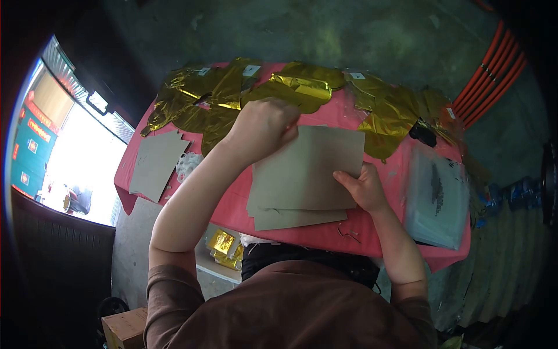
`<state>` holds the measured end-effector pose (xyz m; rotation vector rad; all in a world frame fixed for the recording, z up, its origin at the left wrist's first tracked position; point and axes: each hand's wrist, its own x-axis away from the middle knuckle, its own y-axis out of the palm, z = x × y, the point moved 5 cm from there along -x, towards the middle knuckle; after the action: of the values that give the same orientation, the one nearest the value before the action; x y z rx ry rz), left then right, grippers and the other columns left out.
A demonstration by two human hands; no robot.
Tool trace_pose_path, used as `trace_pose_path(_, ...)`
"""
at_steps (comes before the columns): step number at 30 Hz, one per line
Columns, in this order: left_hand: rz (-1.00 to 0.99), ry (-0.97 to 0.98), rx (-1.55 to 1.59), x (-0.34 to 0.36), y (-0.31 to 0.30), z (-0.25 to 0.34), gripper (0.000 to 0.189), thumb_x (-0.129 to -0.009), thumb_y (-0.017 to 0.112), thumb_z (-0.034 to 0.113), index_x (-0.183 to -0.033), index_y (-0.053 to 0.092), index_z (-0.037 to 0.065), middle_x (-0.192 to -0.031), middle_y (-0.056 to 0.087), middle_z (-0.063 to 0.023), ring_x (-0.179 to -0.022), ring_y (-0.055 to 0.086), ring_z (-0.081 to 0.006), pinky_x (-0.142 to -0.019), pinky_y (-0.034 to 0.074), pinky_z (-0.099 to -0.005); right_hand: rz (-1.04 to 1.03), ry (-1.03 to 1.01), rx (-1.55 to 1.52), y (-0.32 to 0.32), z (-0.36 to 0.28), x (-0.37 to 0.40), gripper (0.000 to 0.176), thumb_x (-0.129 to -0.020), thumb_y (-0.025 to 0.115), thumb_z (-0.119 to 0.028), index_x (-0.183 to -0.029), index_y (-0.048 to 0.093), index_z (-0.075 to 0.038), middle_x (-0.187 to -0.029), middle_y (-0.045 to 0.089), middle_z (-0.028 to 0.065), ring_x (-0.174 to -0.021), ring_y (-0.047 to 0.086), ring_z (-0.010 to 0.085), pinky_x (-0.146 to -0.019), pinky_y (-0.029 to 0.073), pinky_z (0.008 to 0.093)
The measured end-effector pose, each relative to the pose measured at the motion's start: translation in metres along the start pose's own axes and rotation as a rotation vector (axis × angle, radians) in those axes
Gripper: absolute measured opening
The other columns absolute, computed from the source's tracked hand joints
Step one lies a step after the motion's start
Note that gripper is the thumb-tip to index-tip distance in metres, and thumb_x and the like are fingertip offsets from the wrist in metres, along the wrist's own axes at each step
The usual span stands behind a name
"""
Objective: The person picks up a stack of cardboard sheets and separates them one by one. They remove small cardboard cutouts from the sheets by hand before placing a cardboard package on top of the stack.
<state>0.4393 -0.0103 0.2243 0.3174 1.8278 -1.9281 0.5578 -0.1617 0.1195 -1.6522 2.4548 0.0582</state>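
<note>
A grey cardboard sheet [308, 168] is in front of me, with another sheet [299, 219] showing below its near edge. My right hand [365, 185] grips the top sheet at its right edge, thumb lying on its face and fingers behind. Over the far left corner is my left hand [268, 129], its fingers curled closed; what they hold, if anything, is hidden. Just beyond that hand lies a gold foil balloon [290, 93], flat and shiny. Left of my left forearm rest more grey cardboard sheets [156, 166] and a small white bundle [187, 166].
A pink cloth [232, 203] covers the table. More gold foil pieces [389, 113] lie along its far edge. Clear plastic sleeves [437, 200] are stacked at the right, near a black object [423, 134]. Below the table sits a white box [224, 256] with gold packets.
</note>
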Motion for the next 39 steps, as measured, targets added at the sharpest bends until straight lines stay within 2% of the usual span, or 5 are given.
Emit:
trace_pose_path(11,-0.106,-0.155,0.273,0.001,-0.007,0.001,0.016,-0.075,0.057,0.013,-0.081,0.061,-0.001,-0.073,0.061,-0.0116,-0.068,0.061,-0.0196,-0.062,0.048,-0.0307,0.006,-0.005,0.017,0.0,-0.003,0.001,0.01,-0.082,0.056,-0.005,-0.087,0.061,0.001,-0.08,0.06,-0.0011,-0.073,0.052,0.0047,-0.064,0.043,0.0213)
trace_pose_path(20,-0.113,-0.044,0.062,0.002,-0.003,-0.002,0.011,-0.075,0.051,0.012,-0.076,0.056,0.002,-0.069,0.058,-0.0133,-0.069,0.058,-0.0303,-0.063,0.046,-0.0391,-0.019,-0.015,-0.012,0.001,0.001,0.001,0.009,-0.082,0.056,-0.005,-0.086,0.061,0.001,-0.079,0.06,-0.001,-0.072,0.052,0.0045,-0.063,0.043,0.0212)
trace_pose_path(22,-0.03,-0.211,0.249,0.003,-0.012,-0.006,0.013,-0.077,0.052,0.014,-0.076,0.056,0.001,-0.071,0.058,-0.014,-0.069,0.058,-0.0301,-0.063,0.046,-0.0385,-0.019,-0.004,0.009,0.0,0.002,0.001,0.009,-0.082,0.056,-0.005,-0.086,0.061,0.001,-0.079,0.06,-0.0009,-0.072,0.052,0.0045,-0.063,0.043,0.0212)
trace_pose_path(26,-0.117,-0.211,0.336,0.008,-0.007,-0.009,0.014,-0.079,0.051,0.015,-0.078,0.056,0.002,-0.071,0.058,-0.0148,-0.069,0.058,-0.0299,-0.062,0.046,-0.0379,-0.014,-0.001,0.007,0.001,-0.001,0.001,0.009,-0.082,0.056,-0.005,-0.087,0.061,0.001,-0.079,0.06,-0.0008,-0.073,0.052,0.0046,-0.064,0.043,0.0213)
trace_pose_path(39,-0.08,0.123,-0.04,0.005,-0.004,0.009,0.008,-0.07,0.058,0.01,-0.074,0.056,0.005,-0.066,0.056,-0.0082,-0.063,0.057,-0.0252,-0.055,0.046,-0.0358,-0.022,-0.02,0.029,0.002,0.0,0.002,0.011,-0.081,0.056,-0.006,-0.089,0.061,0.001,-0.081,0.06,0.0,-0.074,0.053,0.0053,-0.065,0.043,0.0222)
